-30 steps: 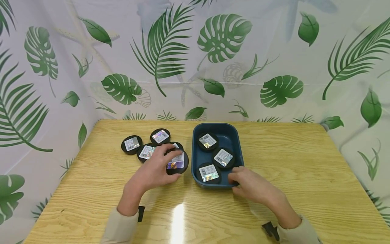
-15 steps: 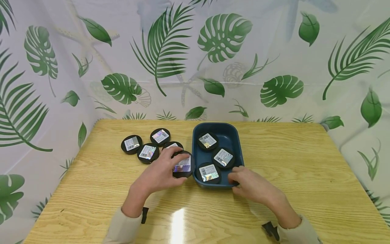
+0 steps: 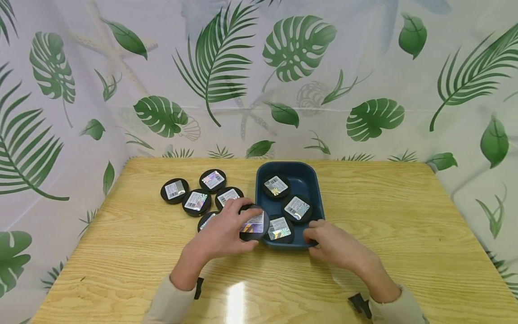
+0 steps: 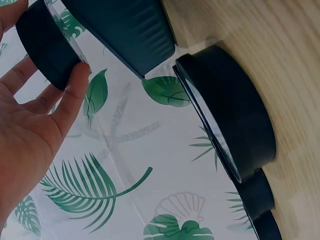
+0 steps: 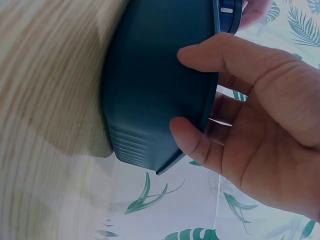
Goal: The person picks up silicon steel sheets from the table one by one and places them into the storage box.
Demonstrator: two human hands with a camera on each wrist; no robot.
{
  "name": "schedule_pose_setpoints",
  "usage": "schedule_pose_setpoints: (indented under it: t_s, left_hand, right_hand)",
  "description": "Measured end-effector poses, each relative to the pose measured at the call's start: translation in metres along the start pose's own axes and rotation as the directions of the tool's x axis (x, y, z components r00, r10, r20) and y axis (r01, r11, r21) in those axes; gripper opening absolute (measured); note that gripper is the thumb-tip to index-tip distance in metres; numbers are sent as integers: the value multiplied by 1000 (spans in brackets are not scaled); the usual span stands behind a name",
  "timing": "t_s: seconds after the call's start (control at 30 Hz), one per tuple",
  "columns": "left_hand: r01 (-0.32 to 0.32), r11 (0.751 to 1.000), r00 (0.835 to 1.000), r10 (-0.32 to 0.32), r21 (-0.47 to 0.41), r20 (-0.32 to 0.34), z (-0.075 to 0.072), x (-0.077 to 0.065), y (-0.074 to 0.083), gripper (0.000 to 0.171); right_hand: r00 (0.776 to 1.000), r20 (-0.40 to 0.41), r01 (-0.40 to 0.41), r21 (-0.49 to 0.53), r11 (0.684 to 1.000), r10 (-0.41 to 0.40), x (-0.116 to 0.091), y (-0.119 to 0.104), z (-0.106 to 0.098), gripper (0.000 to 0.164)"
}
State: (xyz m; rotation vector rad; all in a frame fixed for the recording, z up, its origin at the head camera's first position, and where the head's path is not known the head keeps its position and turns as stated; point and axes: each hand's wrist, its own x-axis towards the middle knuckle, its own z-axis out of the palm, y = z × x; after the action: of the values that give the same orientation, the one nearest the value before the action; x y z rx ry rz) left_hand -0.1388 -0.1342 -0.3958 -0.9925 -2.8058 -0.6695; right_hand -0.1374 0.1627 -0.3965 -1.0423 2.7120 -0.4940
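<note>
The left arm [image 3: 192,260] slants up and rightward from the bottom edge of the head view, the right arm [image 3: 380,283] up and leftward, their beige cloth sleeves [image 3: 170,301] ending at 2 bare wrists [image 3: 184,275]. The bare left hand [image 3: 222,231], back upward, grips with thumb [image 3: 247,245] and fingers [image 3: 247,213] curved and set wide apart. The bare right hand [image 3: 333,243] also grips, its fingers bent at the knuckles

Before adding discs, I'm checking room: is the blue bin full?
Partly filled: the blue bin holds three black discs, leaving bare space far right.
</note>
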Motion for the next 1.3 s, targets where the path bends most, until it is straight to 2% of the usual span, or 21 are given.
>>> schedule_pose_setpoints:
  t_s: [0.2,0.5,0.93,1.3]
  left_hand:
    - [-41,999,999,42,7,-32,6,3,3,61]
    - [-17,1000,1000,17,-6,-14,13,6,9,64]
    - [-106,994,991,104,-24,-84,25,10,10,65]
    - [-113,993,986,107,-38,-125,30,14,13,65]
  right_hand:
    - [1000,3,-18,4,1000,18,0,-1,0,14]
    - [1000,-3,-10,-5,1000,10,0,1,2,14]
    - [1000,-20,6,-23,1000,-7,1,1,4,15]
    - [999,-36,28,-22,999,-29,1,2,5,17]
